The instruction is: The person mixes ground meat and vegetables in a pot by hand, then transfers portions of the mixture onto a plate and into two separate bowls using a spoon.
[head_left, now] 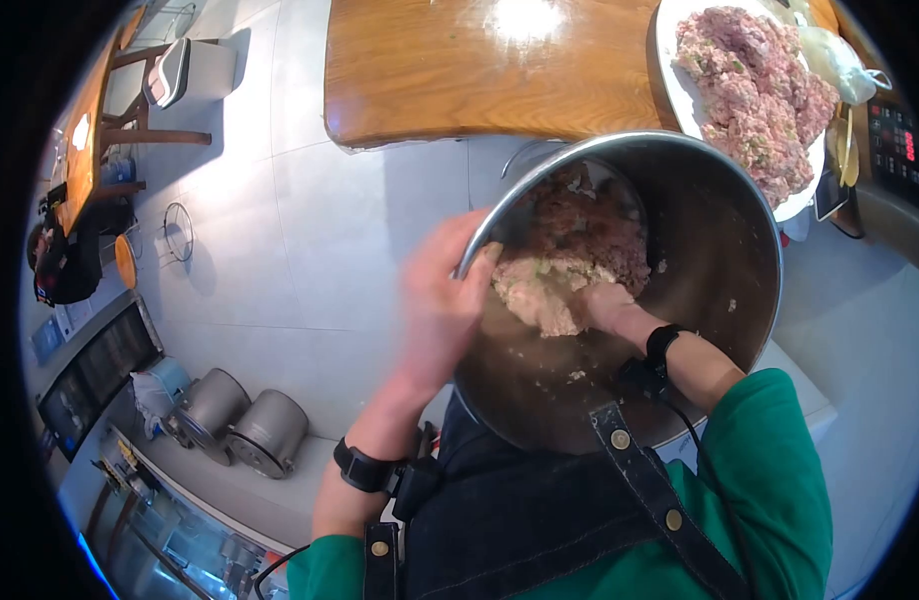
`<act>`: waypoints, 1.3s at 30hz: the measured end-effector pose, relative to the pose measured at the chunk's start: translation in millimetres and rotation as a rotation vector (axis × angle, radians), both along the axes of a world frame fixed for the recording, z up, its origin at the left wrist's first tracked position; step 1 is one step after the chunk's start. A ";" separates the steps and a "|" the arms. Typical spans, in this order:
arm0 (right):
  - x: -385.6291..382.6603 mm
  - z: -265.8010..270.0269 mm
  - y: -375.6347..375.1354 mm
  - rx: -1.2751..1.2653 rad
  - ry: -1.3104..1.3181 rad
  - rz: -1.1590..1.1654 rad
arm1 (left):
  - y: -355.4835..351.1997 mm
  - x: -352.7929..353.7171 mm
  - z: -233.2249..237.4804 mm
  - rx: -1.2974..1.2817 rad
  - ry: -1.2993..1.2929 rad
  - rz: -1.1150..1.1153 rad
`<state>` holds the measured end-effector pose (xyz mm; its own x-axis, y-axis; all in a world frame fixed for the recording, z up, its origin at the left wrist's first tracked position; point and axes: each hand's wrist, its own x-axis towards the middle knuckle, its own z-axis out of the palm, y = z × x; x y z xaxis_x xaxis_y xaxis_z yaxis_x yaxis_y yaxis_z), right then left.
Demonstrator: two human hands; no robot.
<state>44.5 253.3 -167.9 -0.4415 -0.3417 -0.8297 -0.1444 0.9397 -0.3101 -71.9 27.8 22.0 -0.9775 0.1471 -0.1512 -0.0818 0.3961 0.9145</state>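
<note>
A large steel bowl [740,230] is tilted toward me in front of my apron. Minced meat mixture [570,250], pinkish brown and pale, lies inside against its left wall. My left hand [442,300] grips the bowl's left rim with fingers curled over the edge. My right hand [605,303] is sunk into the meat inside the bowl, fingers buried in the mix, so their pose is hidden. Both wrists wear black bands.
A wooden table [430,70] stands ahead, carrying a white plate [680,100] heaped with more minced meat [760,90]. Two steel pots [245,420] sit on a counter at lower left. A chair [170,80] stands at upper left on the tiled floor.
</note>
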 end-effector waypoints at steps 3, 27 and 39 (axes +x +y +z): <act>12.0 -7.9 -5.6 -0.056 0.098 0.015 | 2.8 -4.7 6.9 -0.069 0.011 -0.017; -43.4 3.8 -33.9 -0.266 0.275 -0.216 | -5.2 5.5 -4.0 0.011 -0.123 0.007; -43.5 135.5 12.8 -0.433 0.165 -0.314 | -6.9 5.0 -0.4 -0.128 -0.030 -0.056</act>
<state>0.9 266.0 -32.4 -0.6889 -0.4670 -0.5543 0.0427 0.7373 -0.6742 -67.0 20.9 21.6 -0.9630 0.1790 -0.2017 -0.0832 0.5139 0.8538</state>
